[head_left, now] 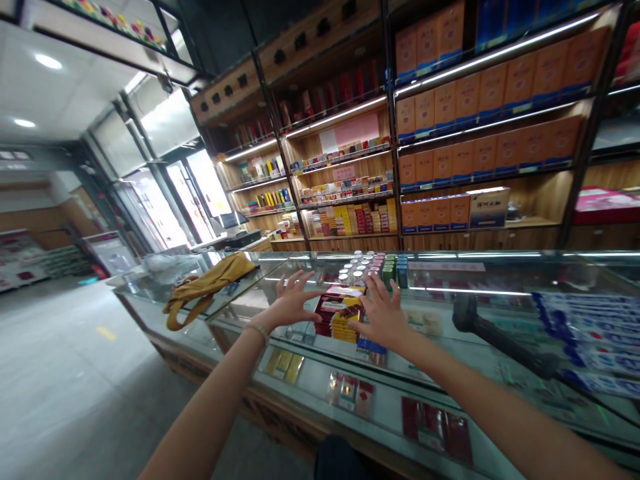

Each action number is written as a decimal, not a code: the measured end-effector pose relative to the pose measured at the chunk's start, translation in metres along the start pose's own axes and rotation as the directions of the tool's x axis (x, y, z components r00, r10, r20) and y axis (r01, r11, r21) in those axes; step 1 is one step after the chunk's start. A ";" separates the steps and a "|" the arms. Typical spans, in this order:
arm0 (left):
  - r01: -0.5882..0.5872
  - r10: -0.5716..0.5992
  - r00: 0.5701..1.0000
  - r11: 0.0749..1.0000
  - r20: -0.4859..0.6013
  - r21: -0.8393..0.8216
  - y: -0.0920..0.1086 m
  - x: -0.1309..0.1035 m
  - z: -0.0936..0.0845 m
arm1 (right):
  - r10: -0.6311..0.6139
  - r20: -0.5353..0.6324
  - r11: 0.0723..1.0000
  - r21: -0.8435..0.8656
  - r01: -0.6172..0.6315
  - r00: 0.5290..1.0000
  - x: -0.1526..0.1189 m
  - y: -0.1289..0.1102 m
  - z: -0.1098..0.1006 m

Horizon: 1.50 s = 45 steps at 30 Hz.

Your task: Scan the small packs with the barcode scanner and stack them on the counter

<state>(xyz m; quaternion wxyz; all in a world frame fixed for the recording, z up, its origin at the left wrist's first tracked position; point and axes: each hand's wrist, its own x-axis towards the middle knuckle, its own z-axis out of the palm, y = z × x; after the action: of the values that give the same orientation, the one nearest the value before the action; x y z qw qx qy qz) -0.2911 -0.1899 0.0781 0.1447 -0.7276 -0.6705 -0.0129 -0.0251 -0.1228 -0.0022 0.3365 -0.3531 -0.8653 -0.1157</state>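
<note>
Both of my hands reach over a glass display counter, one on each side of stacked flat boxes. My left hand has its fingers spread and holds nothing, just left of a stack of red boxes. On the other side, my right hand is open too, with its fingers apart beside a stack of yellow boxes. Whether its fingertips touch the boxes I cannot tell. Behind the stacks stand rows of small white-capped containers, with pink ones and green ones to their right.
A mustard-coloured bag lies on the counter's left part. To the right are a black handheld scanner with a cord and a row of blue-and-white packets. Packs show under the glass. Shelves with orange boxes line the back wall.
</note>
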 end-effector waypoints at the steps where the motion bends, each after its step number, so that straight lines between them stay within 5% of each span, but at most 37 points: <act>1: -0.003 0.003 1.000 1.000 0.005 0.002 -0.001 0.000 0.002 | -0.005 0.001 1.000 -0.009 0.005 1.000 -0.001 -0.001 0.001; 19: -0.034 0.036 0.999 0.998 -0.029 0.051 0.000 -0.013 0.019 | -0.015 0.018 1.000 0.028 0.014 1.000 -0.002 -0.006 0.007; 24: -0.034 0.036 0.990 0.999 -0.133 0.016 0.008 -0.008 0.020 | -0.030 -0.005 0.998 0.046 0.031 1.000 -0.004 0.005 0.004; 36: -0.139 0.153 0.944 0.988 -0.294 0.068 0.064 0.028 0.021 | -0.073 -0.071 0.993 -0.098 0.066 0.995 -0.019 0.064 -0.021; 45: -0.117 0.121 0.911 0.993 -0.395 0.032 0.133 0.054 0.001 | 0.031 -0.042 0.988 -0.150 -0.037 0.999 -0.041 0.116 -0.063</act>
<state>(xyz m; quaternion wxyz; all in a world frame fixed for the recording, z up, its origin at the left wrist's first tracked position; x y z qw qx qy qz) -0.1552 -0.1453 0.0630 0.2805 -0.7488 -0.5819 -0.1484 0.1078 -0.0882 0.0130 0.3276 -0.3898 -0.8412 -0.1819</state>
